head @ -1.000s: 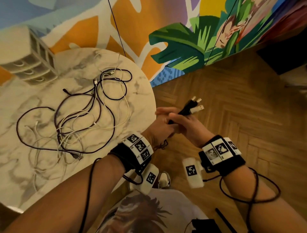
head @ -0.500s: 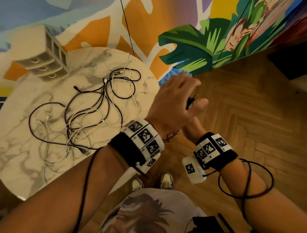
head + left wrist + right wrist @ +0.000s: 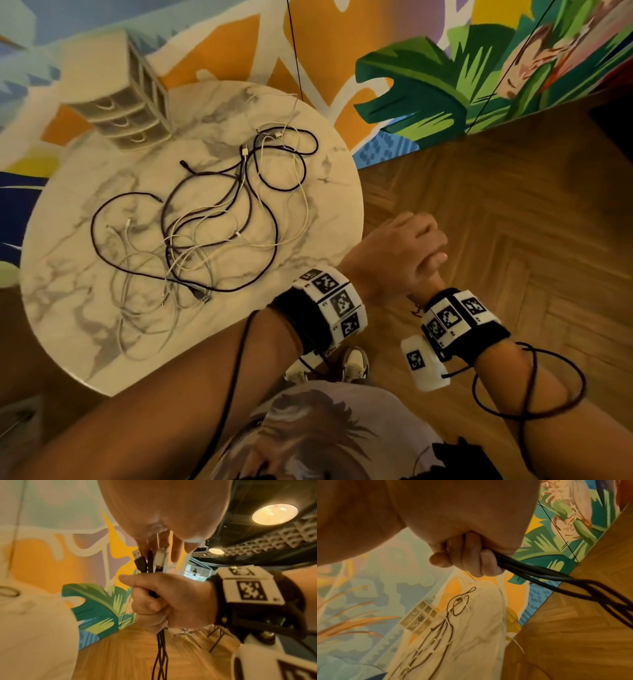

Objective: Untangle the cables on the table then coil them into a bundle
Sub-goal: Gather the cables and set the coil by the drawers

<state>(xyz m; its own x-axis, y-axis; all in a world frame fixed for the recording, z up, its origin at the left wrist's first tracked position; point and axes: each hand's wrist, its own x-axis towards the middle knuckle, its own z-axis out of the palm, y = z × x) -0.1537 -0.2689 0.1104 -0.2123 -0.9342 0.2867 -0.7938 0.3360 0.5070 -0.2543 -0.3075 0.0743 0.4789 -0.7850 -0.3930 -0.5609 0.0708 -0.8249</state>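
So both hands are off the table, out past its right edge over the wood floor point(image 3: 513, 205). The right hand point(image 3: 171, 601) is a fist wrapped around a bunch of black cables point(image 3: 160, 655), plug ends poking out the top and the rest hanging down below it. The left hand point(image 3: 394, 253) sits right over the top of that fist, and from the left wrist view its fingers point(image 3: 175, 553) are down among the plugs point(image 3: 150, 559), touching them, though I can't tell if it's really gripping any. On the marble table point(image 3: 68, 308) there's the rest of the mess: a tangle point(image 3: 191, 233) of dark and white cables spread across the middle, loops crossing all over each other, 1 dark loop reaching up toward the far edge. At the far left edge sits a little drawer unit point(image 3: 120, 99), beige, with small drawers on the front that look closed, so no idea what's inside. Painted mural point(image 3: 428, 85) behind it all.
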